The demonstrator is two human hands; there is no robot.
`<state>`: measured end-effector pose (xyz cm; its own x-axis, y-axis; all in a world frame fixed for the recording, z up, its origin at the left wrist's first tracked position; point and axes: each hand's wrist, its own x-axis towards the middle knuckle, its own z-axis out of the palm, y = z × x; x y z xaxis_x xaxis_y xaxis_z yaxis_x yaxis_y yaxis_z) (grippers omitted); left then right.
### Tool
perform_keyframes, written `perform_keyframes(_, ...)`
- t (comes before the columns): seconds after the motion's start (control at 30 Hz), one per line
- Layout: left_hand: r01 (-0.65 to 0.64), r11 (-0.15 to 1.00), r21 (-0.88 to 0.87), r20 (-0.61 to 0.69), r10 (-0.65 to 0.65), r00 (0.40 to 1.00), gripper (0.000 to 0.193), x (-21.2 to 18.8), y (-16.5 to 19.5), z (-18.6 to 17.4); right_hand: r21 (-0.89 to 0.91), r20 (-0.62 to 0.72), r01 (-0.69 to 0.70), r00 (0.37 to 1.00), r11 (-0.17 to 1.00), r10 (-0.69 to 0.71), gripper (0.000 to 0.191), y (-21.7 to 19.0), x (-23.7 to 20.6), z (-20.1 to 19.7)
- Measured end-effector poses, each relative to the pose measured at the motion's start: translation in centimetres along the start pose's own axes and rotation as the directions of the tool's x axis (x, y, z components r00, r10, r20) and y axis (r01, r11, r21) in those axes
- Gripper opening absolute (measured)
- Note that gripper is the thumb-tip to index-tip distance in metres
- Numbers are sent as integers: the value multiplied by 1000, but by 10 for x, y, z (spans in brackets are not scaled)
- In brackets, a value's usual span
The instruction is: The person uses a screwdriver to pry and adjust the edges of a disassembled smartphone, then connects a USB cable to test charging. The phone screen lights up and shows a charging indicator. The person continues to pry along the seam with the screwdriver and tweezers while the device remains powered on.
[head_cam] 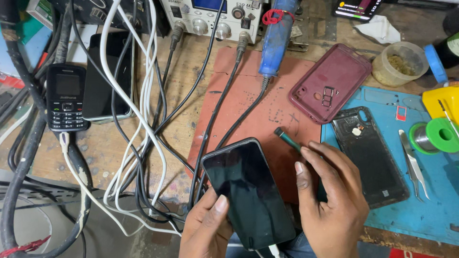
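Bench insp., head view. Left hand (206, 228) at bottom centre, thumb laid on the lower left edge of a black glossy-screened smartphone (247, 192); fingers go under the phone, so the hand grips it from the left side. Phone sits face up, screen dark, tilted w/ top end toward upper left, partly over a reddish-brown rectangular work mat (260, 102) and partly past the near bench edge.

Right hand (330, 200) just right of the phone, fingers curled closed around a thin green-handled tool w/ dark tip (287, 138); tip pokes out up-left of the knuckles, over the mat, apart from the phone's top right corner. Index finger lies along the phone's right edge; can't tell if it touches.

Surroundings: blue rubber mat (420, 210) at right carries a black plastic phone back cover (370, 155), inner side up, just right of the right hand, plus metal tweezers (414, 165) and a green spool of solder wire (437, 136). Maroon soft phone case (330, 81), inside up, lies across the edges of both mats. Blue cylindrical hand-tool (276, 38) rests upright-ish at the top of the red mat, cable trailing down toward the phone. Clear round plastic tub (400, 63) at upper right. At left, black keypad phone (67, 98) beside a second dark flat smartphone (109, 76), w/ tangle of black and white cables (138, 143) running over the wooden bench (181, 124). Bench instrument w/ knobs (210, 16) at top edge.
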<state>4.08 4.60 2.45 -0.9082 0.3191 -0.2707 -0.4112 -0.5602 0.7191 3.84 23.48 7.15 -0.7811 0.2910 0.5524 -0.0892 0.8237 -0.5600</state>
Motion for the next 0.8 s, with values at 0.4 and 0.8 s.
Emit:
perform_keyframes(0.4, 16, 995, -103, -77, -24, 997, 65, -7, 5, 8, -397, 71, 13, 997, 918, 17, 37, 1, -9, 2)
perform_keyframes(0.8, 46, 957, -286, -228, -115, 967, 36, -20, -2, 0, -364, 100, -58, 990, 930, 101, 28, 8, -19, 3)
